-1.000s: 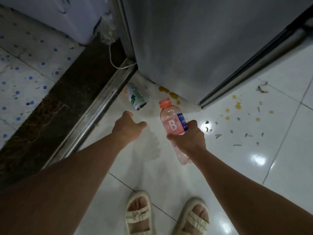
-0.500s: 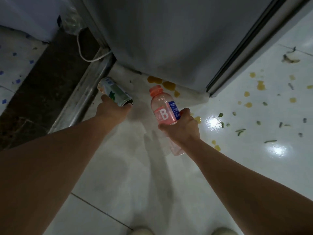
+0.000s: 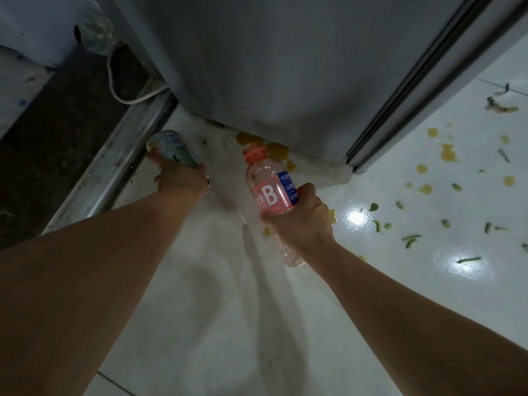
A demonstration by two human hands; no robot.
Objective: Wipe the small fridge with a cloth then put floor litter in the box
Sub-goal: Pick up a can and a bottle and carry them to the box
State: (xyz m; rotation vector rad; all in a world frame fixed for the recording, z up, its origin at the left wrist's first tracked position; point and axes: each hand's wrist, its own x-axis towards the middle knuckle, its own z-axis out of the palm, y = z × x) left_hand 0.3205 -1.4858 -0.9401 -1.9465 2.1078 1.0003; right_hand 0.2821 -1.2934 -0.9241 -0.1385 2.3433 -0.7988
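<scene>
The left hand (image 3: 178,178) is closing around a green and white can (image 3: 171,148), with the fingers curled over its lower part while the can is lying low by the floor (image 3: 228,295). The right hand (image 3: 297,221) is gripping a pink plastic bottle (image 3: 268,190) around its middle, and the orange cap is pointing away from the person, toward the fridge (image 3: 271,61). The bottle is tilted and its bottom end is showing below the wrist. The two hands are apart, each one holding its own piece of litter, the bottle hand a little nearer to the person than the can hand.

Just to the left of the left hand a metal door rail (image 3: 114,164) is running along the floor, and the can is lying close beside it. Beyond the rail a dark stone threshold (image 3: 57,130) is lying, and a white cable (image 3: 125,95) is looping over it, near the fridge corner. Straight ahead of both hands the grey side of the fridge is rising, and its lower edge is standing very near the bottle cap. Yellow peel pieces (image 3: 275,150) are lying at the foot of the fridge, just behind the cap. To the right of the right hand, on the shiny white tiles, more yellow bits (image 3: 448,154) and green vegetable scraps (image 3: 411,240) are lying scattered, well apart from the hands. A bigger scrap (image 3: 500,105) is lying farther away, near the right edge.
</scene>
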